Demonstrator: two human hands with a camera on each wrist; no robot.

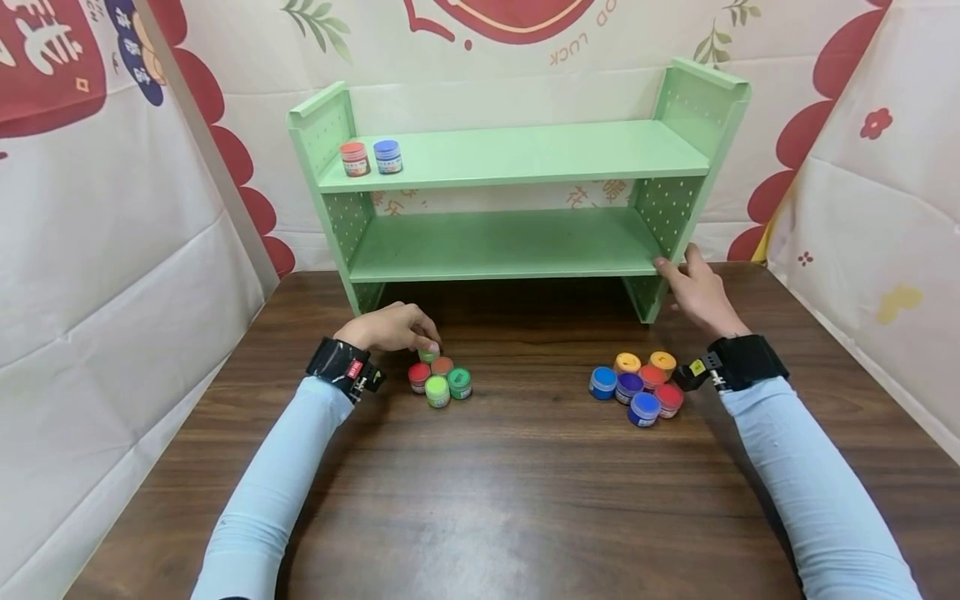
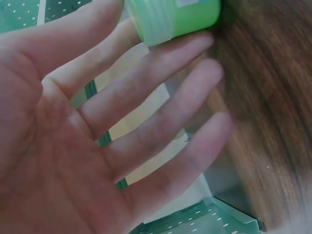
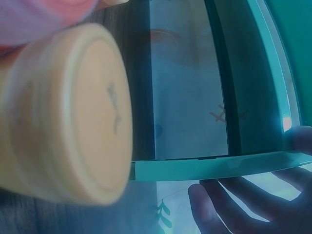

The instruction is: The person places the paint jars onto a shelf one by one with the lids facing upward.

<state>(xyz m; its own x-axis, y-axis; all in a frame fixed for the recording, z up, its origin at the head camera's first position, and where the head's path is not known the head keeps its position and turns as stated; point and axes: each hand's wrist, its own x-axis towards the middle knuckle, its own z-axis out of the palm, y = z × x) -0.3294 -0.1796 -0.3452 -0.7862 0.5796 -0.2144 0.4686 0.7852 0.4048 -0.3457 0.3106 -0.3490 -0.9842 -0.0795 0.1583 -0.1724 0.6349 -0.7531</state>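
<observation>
Pinching a light green jar (image 2: 183,18) between thumb and index finger of the left hand (image 1: 396,327), other fingers spread, at the far side of four jars (image 1: 438,387) on the table (image 1: 517,500); likely a light grip to spare the close neighbours. Holding the right panel of the green shelf (image 1: 495,246) with the right hand (image 1: 703,298), thumb inside, fingers outside, perhaps to steady it. On the upper board's left end, a red jar (image 1: 356,160) just beside a blue jar (image 1: 388,157), possibly for a tidy row. Near right, seven clustered jars (image 1: 629,388).

Cannot tell whether lifted: partly covered by fingers in the head view, cut off in the left wrist view. Blurred and cropped in the right wrist view, an orange jar (image 3: 100,117).
</observation>
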